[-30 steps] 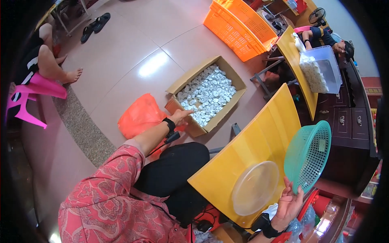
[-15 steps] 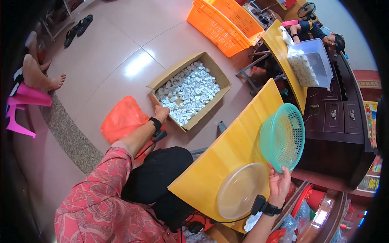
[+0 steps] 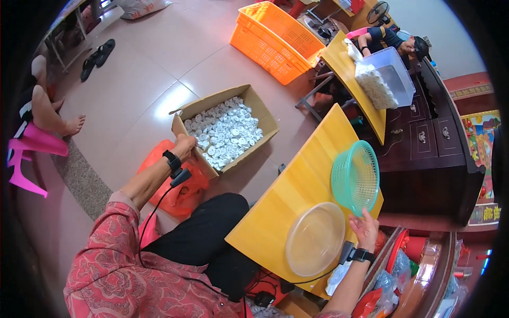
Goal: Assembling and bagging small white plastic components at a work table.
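Note:
My left hand [image 3: 184, 147] is closed on the near left wall of an open cardboard box [image 3: 248, 155]. Inside the box lie many small round white-silver pieces [image 3: 225, 127], too small to name. A crumpled red plastic bag [image 3: 180, 193] lies under that hand and partly behind the box. Over the wooden table, my right hand [image 3: 365, 230] has its fingers apart, with the fingertips at the rim of a green plastic colander [image 3: 356, 175]. The colander stands tilted toward the right. Beside it on the table is a shallow translucent round basin [image 3: 315, 238].
An orange perforated crate [image 3: 273, 45] stands on the floor ahead. At a farther table [image 3: 339, 63], a person [image 3: 389, 40] sits by a clear tub [image 3: 384, 79] of white pieces. Dark drawers [image 3: 424, 132] stand at right. A pink stool [image 3: 37, 146] and another person's legs [image 3: 53, 108] are at left.
My left hand and the box have shifted left, and the box now overlaps part of the red bag. My right hand stays by the colander's rim. The whole view has turned slightly.

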Demonstrator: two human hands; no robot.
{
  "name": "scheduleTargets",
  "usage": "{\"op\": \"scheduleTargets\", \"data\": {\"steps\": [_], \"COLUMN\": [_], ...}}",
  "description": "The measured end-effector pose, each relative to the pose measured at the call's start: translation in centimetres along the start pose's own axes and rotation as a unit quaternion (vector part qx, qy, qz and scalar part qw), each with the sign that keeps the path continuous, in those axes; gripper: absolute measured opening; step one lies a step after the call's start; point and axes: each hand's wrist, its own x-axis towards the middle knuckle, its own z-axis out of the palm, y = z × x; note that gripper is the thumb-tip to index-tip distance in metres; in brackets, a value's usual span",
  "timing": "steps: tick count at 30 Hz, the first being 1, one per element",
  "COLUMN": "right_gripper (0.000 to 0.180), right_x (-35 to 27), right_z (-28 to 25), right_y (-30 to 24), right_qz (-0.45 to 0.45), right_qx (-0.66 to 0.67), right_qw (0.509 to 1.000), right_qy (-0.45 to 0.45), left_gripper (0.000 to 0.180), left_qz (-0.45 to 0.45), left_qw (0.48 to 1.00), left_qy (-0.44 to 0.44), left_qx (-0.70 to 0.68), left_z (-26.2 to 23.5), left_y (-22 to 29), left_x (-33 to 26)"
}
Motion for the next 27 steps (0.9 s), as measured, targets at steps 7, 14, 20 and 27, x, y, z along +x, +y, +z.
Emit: {"op": "scheduleTargets", "data": {"steps": [7,14,20,27], "right_gripper": [0.028,0.03,0.063,0.054], "right_x": [-15.7,-22.2,-12.5,-4.7], "right_z": [10.2,21.9,30.6,35.9], "right_y": [-6.3,0.6,0.4,5.8], "right_qz": [-0.243,0.021,-0.091,-0.119], "right_qx": [-0.145,-0.032,-0.133,-0.34], "right_qw": [0.959,0.932,0.958,0.916], "right_qy": [0.001,-0.361,-0.237,-0.177], "left_gripper": [0.015,0.014,0.02,0.023], "left_qz": [0.006,-0.015,-0.009,0.034], "left_qw": [0.999,0.995,0.997,0.995], "left_qy": [0.008,-0.068,-0.054,-0.088], "left_qx": [-0.035,-0.068,-0.048,0.034], "left_z": [-0.9,-2.6,-4.2,-6.2], "left_y": [2.5,9.2,11.4,9.8], "left_x": [-2.6,-10.1,-11.7,-10.0]}}
